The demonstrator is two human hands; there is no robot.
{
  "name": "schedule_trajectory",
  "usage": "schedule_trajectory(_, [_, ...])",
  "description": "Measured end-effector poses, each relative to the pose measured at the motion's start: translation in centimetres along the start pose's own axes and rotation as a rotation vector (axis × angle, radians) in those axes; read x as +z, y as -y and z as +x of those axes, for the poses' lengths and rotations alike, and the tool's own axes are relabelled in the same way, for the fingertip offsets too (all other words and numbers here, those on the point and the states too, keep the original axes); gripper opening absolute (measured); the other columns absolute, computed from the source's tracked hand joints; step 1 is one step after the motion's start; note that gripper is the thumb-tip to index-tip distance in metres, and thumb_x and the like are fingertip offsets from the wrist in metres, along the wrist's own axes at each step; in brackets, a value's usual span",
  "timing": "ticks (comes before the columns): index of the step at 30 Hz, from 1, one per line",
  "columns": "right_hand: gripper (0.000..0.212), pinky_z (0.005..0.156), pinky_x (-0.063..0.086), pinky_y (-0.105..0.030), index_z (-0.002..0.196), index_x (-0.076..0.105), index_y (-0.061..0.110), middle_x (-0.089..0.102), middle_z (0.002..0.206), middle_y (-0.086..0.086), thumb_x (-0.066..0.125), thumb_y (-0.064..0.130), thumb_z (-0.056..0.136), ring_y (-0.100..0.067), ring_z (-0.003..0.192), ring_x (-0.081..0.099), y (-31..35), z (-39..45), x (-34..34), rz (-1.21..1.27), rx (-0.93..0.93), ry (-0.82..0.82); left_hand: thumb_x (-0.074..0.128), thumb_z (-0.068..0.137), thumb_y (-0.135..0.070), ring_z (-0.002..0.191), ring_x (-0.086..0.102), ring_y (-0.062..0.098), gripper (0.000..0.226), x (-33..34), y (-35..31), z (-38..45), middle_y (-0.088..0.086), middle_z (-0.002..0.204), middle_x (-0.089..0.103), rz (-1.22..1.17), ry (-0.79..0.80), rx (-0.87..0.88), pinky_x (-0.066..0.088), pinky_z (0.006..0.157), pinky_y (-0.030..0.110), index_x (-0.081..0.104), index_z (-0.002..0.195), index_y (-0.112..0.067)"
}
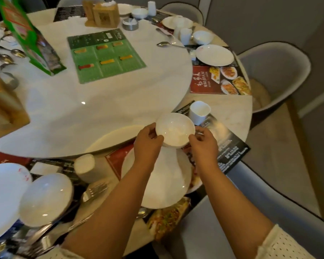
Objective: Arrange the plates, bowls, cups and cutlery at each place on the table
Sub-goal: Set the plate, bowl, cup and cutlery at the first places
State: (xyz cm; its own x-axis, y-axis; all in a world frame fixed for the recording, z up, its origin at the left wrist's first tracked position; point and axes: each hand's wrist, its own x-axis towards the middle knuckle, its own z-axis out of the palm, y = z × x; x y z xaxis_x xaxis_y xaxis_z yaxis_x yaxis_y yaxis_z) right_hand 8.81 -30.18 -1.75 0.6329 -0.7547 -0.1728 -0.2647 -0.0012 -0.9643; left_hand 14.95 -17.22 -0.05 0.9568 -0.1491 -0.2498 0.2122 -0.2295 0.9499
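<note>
Head view: fingers and thumbs of left hand (148,141) and right hand (203,142) pinch opposite rims of 1 bowl (175,130); bowl held above plate (166,180); cup (199,112) just beyond; fork (94,191) left of plate.

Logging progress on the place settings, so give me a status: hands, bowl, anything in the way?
Left hand and right hand both grip the small white bowl, held above the plate. White cup stands just beyond. Nothing in the way.

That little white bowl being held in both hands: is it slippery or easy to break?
The bowl looks glazed and glossy, so probably slick. It seems rigid ceramic, likely to chip if dropped. Both hands, left and right, pinch its rim, suggesting it is light.
</note>
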Motion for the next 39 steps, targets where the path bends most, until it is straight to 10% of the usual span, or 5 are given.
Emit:
schedule_trajectory(14, [0.031,0.042,0.046,-0.014,0.116,0.061,0.019,0.068,0.103,-0.005,0.057,0.008,0.088,-0.02,0.061,0.068,-3.3,3.0,-6.7,-0.123,0.102,-0.094,0.061,0.084,-0.007,0.072,0.054,-0.013,0.034,7.5,1.0,-1.6,-0.028,0.082,0.056,0.167,0.139,0.045,0.033,0.058,0.007,0.064,0.103,-0.036])
schedule_trajectory(19, [0.033,0.055,0.058,-0.031,0.119,0.061,0.018,0.066,0.111,-0.006,0.056,0.006,0.088,-0.02,0.068,0.068,-3.8,2.8,-6.3,-0.134,0.111,-0.083,0.058,0.086,-0.007,0.078,0.056,-0.003,0.034,7.1,1.3,-1.8,-0.024,0.086,0.058,0.181,0.14,0.049,0.034,0.056,0.004,0.063,0.102,-0.037])
schedule_trajectory(25, [0.035,0.049,0.052,-0.017,0.129,0.055,0.019,0.063,0.116,-0.003,0.054,0.013,0.094,-0.027,0.084,0.068,-4.0,1.9,-6.2,-0.121,0.099,-0.085,0.055,0.091,-0.009,0.082,0.056,0.0,0.029,6.3,1.3,-2.4,-0.023,0.089,0.059,0.205,0.181,0.096,0.038,0.07,0.013,0.063,0.103,-0.035])
schedule_trajectory(30, [0.017,0.078,0.056,-0.042,0.103,0.053,0.018,0.063,0.102,-0.005,0.062,0.023,0.09,-0.025,0.089,0.064,-3.8,-1.5,-5.2,-0.08,0.162,-0.227,0.054,0.093,-0.015,0.109,0.05,0.01,0.036,3.8,2.0,-3.7,-0.004,0.129,0.057,0.238,0.097,0.048,0.039,0.091,0.028,0.058,0.127,-0.028])
schedule_trajectory(39, [0.019,0.059,0.04,-0.016,0.1,0.067,0.018,0.066,0.097,0.004,0.053,0.009,0.09,-0.011,0.082,0.059,-5.5,-8.1,-3.0,-0.155,0.164,-0.014,0.058,0.089,-0.014,0.136,0.034,0.025,0.046,-3.0,6.2,-9.1,0.005,0.149,0.036,0.406,-0.313,0.0,0.034,0.11,0.041,0.053,0.134,-0.021])
